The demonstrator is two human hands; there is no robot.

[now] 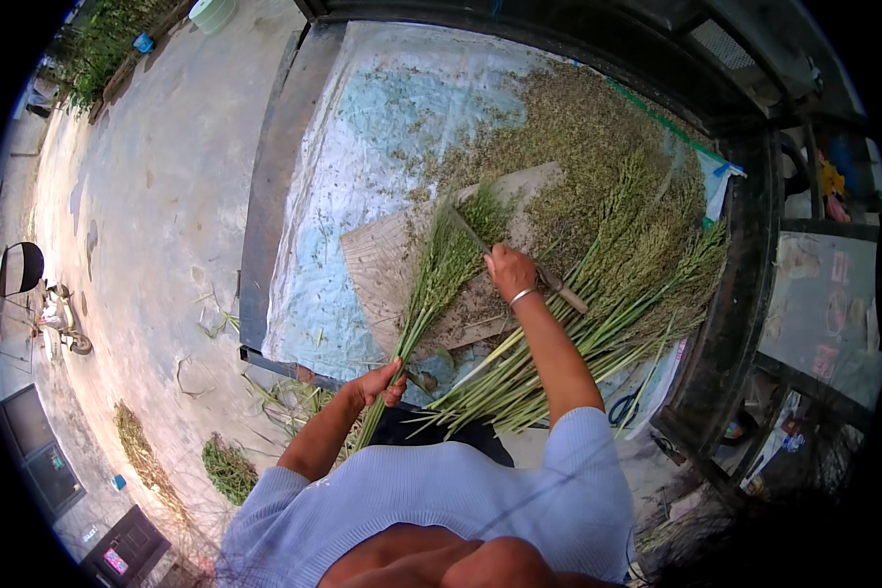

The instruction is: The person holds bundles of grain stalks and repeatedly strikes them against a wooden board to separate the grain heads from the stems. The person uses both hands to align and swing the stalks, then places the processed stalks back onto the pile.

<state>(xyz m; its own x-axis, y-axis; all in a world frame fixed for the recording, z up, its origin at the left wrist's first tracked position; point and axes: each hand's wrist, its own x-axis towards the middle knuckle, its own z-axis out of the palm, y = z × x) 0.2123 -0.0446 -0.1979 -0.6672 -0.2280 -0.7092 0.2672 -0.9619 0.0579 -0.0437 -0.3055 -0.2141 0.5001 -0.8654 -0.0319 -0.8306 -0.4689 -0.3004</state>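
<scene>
My left hand (379,383) is closed round the lower stems of a bunch of green stalks (429,277). Their bushy seed heads fan out over a worn brown board (372,257). With my right hand (511,271) I grip a long narrow tool whose dark, blade-like end lies against the heads of the bunch. Its wooden handle (564,292) sticks out behind my fist; the exact kind of tool is unclear. Beside my right forearm lies a large heap of similar stalks (598,284), stems toward me.
A pale blue-white sheet (323,196) lies under the board, strewn with loose seed (578,118) at the far right. A dark metal frame (725,294) borders it on the right. Cut stalks (289,412) and a green pile (228,468) lie on the concrete at the left.
</scene>
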